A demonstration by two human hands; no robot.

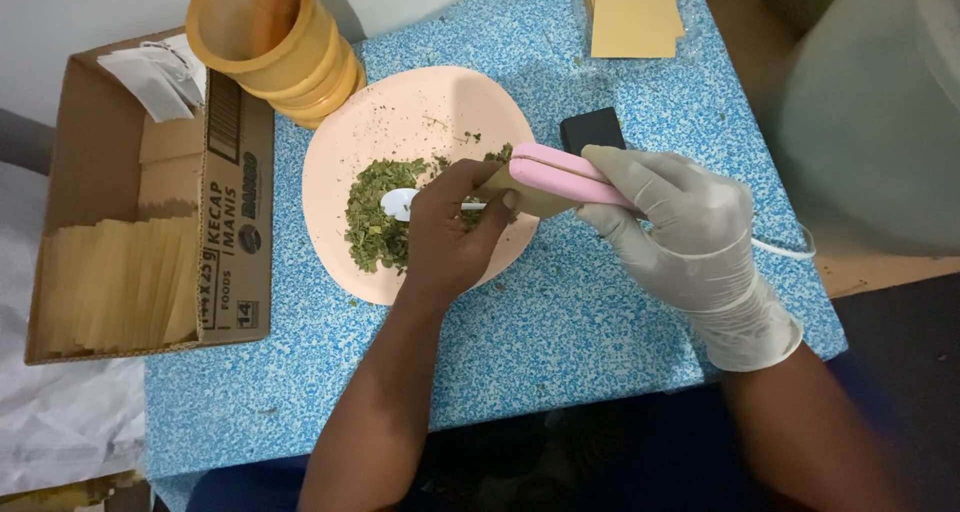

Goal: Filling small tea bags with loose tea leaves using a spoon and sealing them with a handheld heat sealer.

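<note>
The bare left hand (452, 227) is curled over the near side of a pale pink plate (400, 112), its fingers pinching a small tan paper packet (530, 198) at one end; a white plastic spoon (400, 204) lies under the hand with its bowl poking out to the left, and I cannot tell whether the hand also grips its handle. The right hand (680, 227), in a whitish glove, is closed around a pink handheld sealer (565, 175) whose tip sits clamped over the packet's edge, just beside the left fingertips. A white cord (785, 249) trails from behind the gloved wrist. A heap of chopped dried green leaves (375, 212) sits on the plate, left of the left hand. The plate rests on a blue speckled table (560, 322). Behind it stands a stack of yellow plastic cups (275, 42), a small black box (592, 128) and a pile of tan packets (632, 12). A cardboard box (225, 212) of more packets sits at the left
</note>
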